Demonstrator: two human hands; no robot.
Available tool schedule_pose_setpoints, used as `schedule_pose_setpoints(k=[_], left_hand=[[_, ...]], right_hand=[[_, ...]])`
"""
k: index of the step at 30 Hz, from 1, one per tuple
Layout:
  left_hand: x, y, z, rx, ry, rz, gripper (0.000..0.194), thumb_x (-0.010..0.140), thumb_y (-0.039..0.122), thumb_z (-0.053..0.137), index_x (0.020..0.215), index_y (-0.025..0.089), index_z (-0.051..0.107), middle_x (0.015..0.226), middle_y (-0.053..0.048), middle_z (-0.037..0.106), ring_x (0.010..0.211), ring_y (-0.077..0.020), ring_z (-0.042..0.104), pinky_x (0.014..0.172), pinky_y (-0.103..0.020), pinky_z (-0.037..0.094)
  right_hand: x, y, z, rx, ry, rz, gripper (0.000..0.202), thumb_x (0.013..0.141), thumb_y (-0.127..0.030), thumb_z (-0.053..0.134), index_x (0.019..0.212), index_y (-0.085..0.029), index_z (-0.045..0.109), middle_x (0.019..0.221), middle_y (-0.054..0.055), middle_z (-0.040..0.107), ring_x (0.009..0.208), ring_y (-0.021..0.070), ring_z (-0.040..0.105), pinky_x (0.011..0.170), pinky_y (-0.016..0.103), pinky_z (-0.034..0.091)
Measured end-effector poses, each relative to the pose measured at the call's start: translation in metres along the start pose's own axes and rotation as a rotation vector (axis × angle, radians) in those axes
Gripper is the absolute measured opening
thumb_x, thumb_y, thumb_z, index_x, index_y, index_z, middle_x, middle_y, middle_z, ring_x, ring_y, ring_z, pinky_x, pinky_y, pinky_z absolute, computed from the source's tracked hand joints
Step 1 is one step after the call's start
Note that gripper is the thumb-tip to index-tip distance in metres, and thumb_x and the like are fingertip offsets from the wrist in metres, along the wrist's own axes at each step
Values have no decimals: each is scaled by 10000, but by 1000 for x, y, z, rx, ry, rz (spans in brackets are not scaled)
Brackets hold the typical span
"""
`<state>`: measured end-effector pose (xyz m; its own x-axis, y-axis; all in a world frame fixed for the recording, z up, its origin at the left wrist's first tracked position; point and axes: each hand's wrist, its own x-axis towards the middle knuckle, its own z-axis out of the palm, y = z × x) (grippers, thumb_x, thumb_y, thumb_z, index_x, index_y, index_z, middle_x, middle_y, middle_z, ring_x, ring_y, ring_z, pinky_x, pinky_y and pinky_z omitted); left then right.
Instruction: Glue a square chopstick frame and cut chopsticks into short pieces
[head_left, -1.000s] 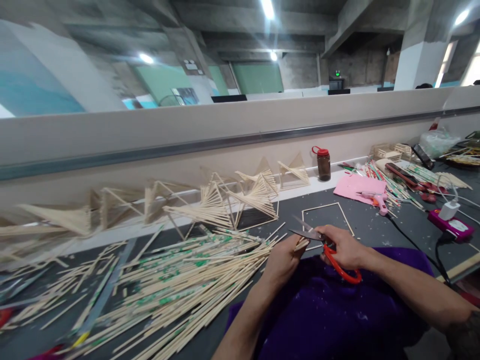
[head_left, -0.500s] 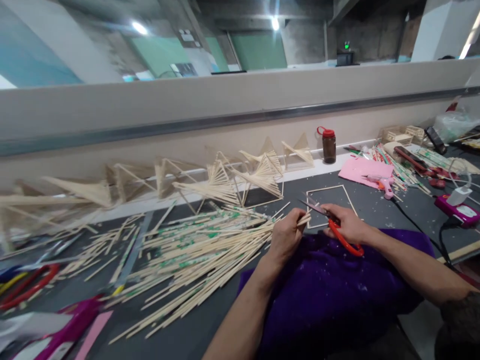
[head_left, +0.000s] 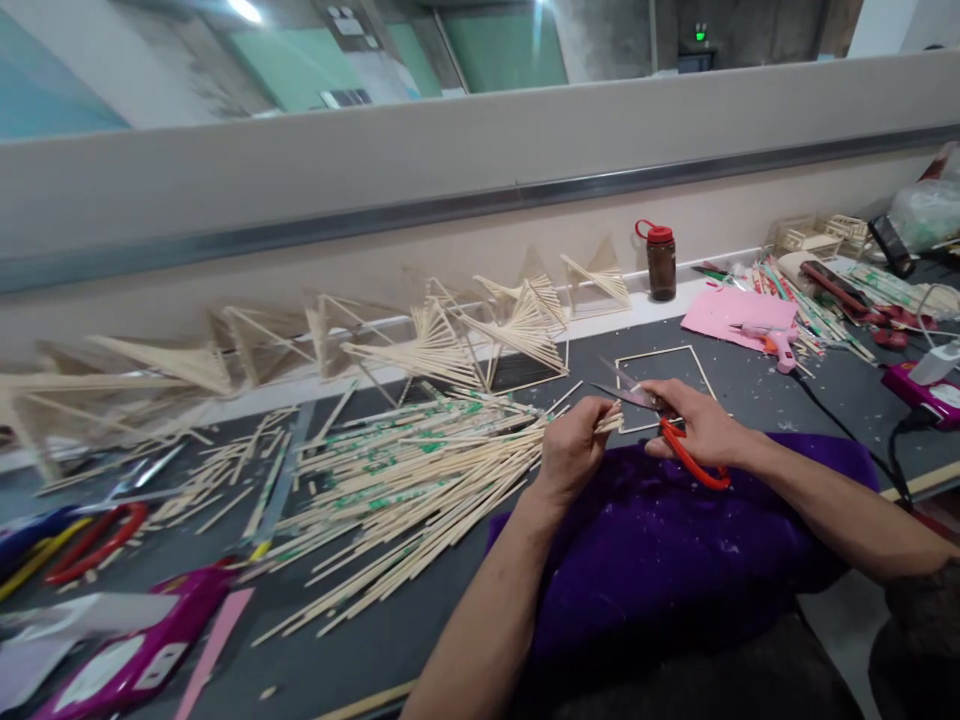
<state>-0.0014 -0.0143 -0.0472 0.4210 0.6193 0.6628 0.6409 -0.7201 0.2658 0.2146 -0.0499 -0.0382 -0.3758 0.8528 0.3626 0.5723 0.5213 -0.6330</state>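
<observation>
My left hand (head_left: 574, 448) is closed around the ends of several thin wooden sticks (head_left: 442, 510), whose lengths fan out to the left across the dark table. Short stick tips poke out past its fingers on the right. In my right hand (head_left: 694, 428) is a pair of scissors (head_left: 686, 458) with red handles. The blades are spread apart and point left, close to those stick tips. Beyond the hands a rectangular frame of sticks (head_left: 666, 352) lies flat on the table. A purple cloth (head_left: 675, 560) covers the front edge and lap under both forearms.
Stick models with fanned, twisted shapes (head_left: 517, 330) line the wall. A brown bottle with a red lid (head_left: 661, 265) stands behind. At right are a pink glue gun (head_left: 776, 345) on pink paper (head_left: 720, 312) and a purple power strip (head_left: 926, 395). Another purple device (head_left: 142, 640) lies front left.
The view has tilted down slightly, so everything sits a little higher. The scissor blades look wider apart now. Both hands keep their holds in nearly the same place.
</observation>
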Motion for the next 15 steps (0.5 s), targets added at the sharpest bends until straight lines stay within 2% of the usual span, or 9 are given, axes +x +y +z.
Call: schedule_pose_setpoints(k=[9,15], left_hand=[[2,3,-3,95,124,190,223,944,262,422,827,180,593,655,6,652,553,-98,586,534,-201,371],[2,5,-4,112,130,212,219,943,242,426,813,180,590,634,6,646,554,-102,595,536,-204,377]], right_hand=[[0,-1,0,-5,28,-56,730,690,-345,747,1321,-234,398,1099,67,547,928,208,565,837,386,488],[0,-1,0,-10,53,-85,703,675,-339,753,1284,-218,422,1064,61,552,910,203,554,828,391,480]])
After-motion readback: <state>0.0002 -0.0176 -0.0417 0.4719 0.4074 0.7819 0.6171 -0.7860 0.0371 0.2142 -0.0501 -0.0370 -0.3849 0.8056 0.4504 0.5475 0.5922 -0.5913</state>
